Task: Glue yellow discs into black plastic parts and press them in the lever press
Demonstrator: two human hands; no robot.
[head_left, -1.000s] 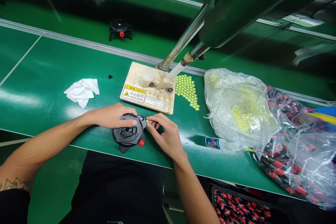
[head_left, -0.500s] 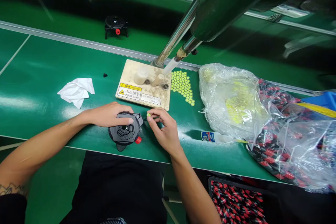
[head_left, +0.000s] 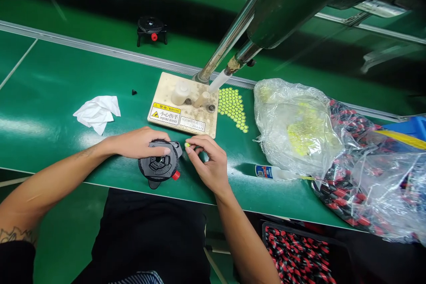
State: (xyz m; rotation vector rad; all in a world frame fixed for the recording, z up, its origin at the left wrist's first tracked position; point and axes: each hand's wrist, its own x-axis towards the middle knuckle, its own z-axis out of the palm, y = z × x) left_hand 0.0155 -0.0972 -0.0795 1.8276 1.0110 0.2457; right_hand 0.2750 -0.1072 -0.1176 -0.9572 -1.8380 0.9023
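My left hand [head_left: 141, 143] is closed over the upper left side of a round black base [head_left: 159, 164], its thumb lying across the top. The base has lugs with holes and a red knob [head_left: 176, 175] at its lower right. Just right of it, my right hand [head_left: 209, 159] pinches a small yellow-green disc [head_left: 187, 145] between thumb and fingertips, a little apart from the base's upper right lug. Many similar yellow-green discs [head_left: 232, 107] lie spread on the green bench beside the press plate [head_left: 159, 126].
A press with a metal column [head_left: 229, 37] rises behind the plate. White tissue [head_left: 97, 114] lies left, near a small black piece [head_left: 134, 92]. On the right are a glue bottle [head_left: 273, 172], a clear plastic bag [head_left: 296, 124] and a tray [head_left: 264, 233] of red-black parts. Another black base [head_left: 150, 24] stands behind.
The view has shifted slightly. Both hands keep their holds, and the disc stays near the base's upper right lug.
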